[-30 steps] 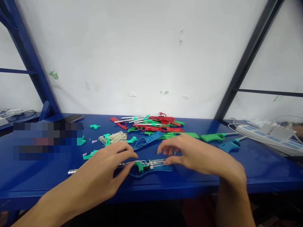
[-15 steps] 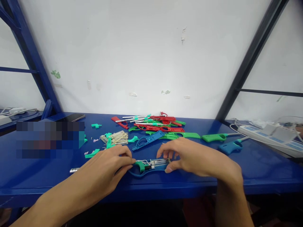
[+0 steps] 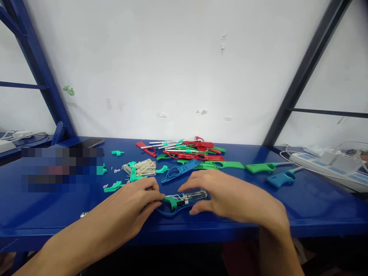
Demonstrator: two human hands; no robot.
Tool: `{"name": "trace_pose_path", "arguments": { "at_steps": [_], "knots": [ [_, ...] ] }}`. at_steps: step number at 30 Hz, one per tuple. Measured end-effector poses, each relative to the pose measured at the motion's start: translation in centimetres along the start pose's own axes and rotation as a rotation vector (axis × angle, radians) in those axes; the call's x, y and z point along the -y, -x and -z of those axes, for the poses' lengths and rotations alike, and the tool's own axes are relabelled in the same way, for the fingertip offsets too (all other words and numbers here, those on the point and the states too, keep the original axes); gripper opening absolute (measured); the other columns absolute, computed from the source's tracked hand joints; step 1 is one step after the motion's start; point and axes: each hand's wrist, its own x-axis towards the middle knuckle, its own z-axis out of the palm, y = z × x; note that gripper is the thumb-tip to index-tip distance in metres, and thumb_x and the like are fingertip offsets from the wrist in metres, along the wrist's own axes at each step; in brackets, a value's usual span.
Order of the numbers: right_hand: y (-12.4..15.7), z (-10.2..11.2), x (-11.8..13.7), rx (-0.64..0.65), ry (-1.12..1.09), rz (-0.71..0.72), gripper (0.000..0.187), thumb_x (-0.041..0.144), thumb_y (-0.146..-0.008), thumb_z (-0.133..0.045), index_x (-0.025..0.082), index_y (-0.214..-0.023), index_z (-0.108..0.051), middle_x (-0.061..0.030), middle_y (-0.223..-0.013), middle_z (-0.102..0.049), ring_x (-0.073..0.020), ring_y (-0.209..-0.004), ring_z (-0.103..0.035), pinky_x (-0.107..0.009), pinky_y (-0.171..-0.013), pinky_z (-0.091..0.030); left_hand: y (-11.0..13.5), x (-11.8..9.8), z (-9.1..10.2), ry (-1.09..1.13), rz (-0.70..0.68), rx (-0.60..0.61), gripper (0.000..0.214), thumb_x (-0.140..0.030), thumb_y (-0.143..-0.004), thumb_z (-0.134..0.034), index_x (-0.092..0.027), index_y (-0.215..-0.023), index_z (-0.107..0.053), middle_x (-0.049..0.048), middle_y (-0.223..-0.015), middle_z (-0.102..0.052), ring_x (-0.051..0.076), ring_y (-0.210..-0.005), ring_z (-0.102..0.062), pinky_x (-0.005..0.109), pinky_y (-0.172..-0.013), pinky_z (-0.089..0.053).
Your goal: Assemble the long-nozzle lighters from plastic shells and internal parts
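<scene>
An opened blue lighter half-shell (image 3: 167, 214) lies near the table's front edge. Inside it sit a green trigger (image 3: 171, 201), white wires and a clear fuel tank (image 3: 197, 196) at the right end. My left hand (image 3: 135, 203) is closed, thumb and fingertips pinching the shell's left end. Over the tank end arches my right hand (image 3: 221, 193), its thumb and fingers spread apart with no grip visible. Some of its fingers are hidden behind the hand.
Beyond my hands lie a loose blue shell half (image 3: 181, 171), red shell halves (image 3: 195, 156) with metal tubes, and clear tanks (image 3: 145, 167) among green triggers. Two whole lighters, green (image 3: 260, 168) and blue (image 3: 280, 179), lie right. A phone (image 3: 91, 143) is back left; a power strip (image 3: 316, 163) is far right.
My right hand has spread its thumb and fingers wider and shifted a little left over the tank. The left hand keeps its pinch on the shell, nearly still.
</scene>
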Motion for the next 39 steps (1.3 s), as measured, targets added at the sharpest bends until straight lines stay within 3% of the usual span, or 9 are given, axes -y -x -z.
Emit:
{"name": "trace_pose_path", "arguments": {
  "at_steps": [9,25,39],
  "knots": [
    [-0.9,-0.6,0.8,0.023,0.069,0.083,0.037,0.025,-0.094,-0.080,0.029,-0.130,-0.076,-0.0034,-0.121,-0.078,-0.0255,-0.116,-0.069,-0.032,-0.096,-0.048,-0.6,0.1,-0.3,0.072,0.029,-0.030,0.027,-0.013,-0.104,-0.051,-0.026,-0.092,-0.072,-0.0008,-0.092,-0.071,0.015,-0.082,-0.068,0.023,-0.077,-0.051],
    [-1.1,-0.9,0.6,-0.012,0.080,0.092,0.033,0.021,-0.093,-0.080,0.028,-0.125,-0.076,-0.0029,-0.116,-0.079,-0.0252,-0.111,-0.070,-0.033,-0.093,-0.049,-0.7,-0.1,-0.1,0.180,0.083,0.002,0.023,-0.015,-0.106,-0.057,-0.030,-0.099,-0.074,-0.0050,-0.097,-0.070,0.013,-0.088,-0.065,0.024,-0.082,-0.043],
    [-1.0,-1.4,0.5,-0.016,0.040,0.101,0.032,0.008,-0.096,-0.065,0.024,-0.122,-0.075,-0.0046,-0.120,-0.080,-0.0248,-0.112,-0.072,-0.031,-0.089,-0.052,-0.8,0.2,-0.5,0.216,0.142,0.058,0.023,-0.018,-0.107,-0.051,-0.028,-0.096,-0.068,-0.0042,-0.097,-0.068,0.015,-0.088,-0.062,0.026,-0.081,-0.041]
  ]
}}
